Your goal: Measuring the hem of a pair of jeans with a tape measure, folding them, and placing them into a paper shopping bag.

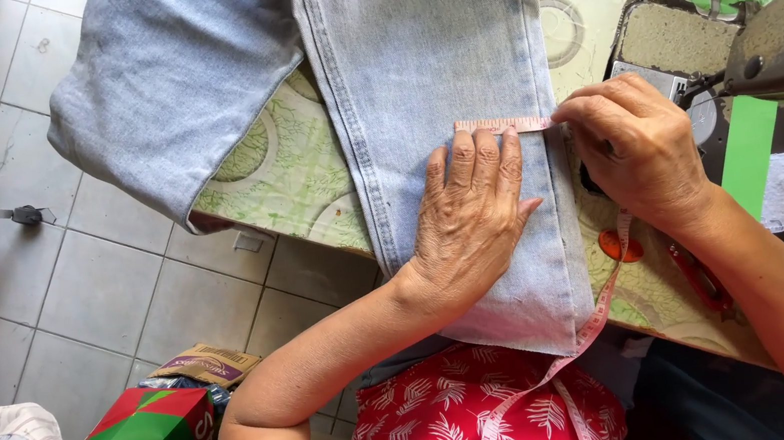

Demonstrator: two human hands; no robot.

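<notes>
on the patterned green table (284,169), head view: pale blue jeans (411,56) lie flat, one leg running toward the person. left hand (468,215) spread, palm pressed on the denim, fingertips touching a pink measuring tape (504,124) laid across the leg. right hand (635,148) pinches the tape's end at the leg's edge. sewing machine (783,47) just beside it.

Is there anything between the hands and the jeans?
Nothing under the left hand: it lies flat on the jeans leg. Only the pink measuring tape sits between the right hand fingertips and the denim.
</notes>
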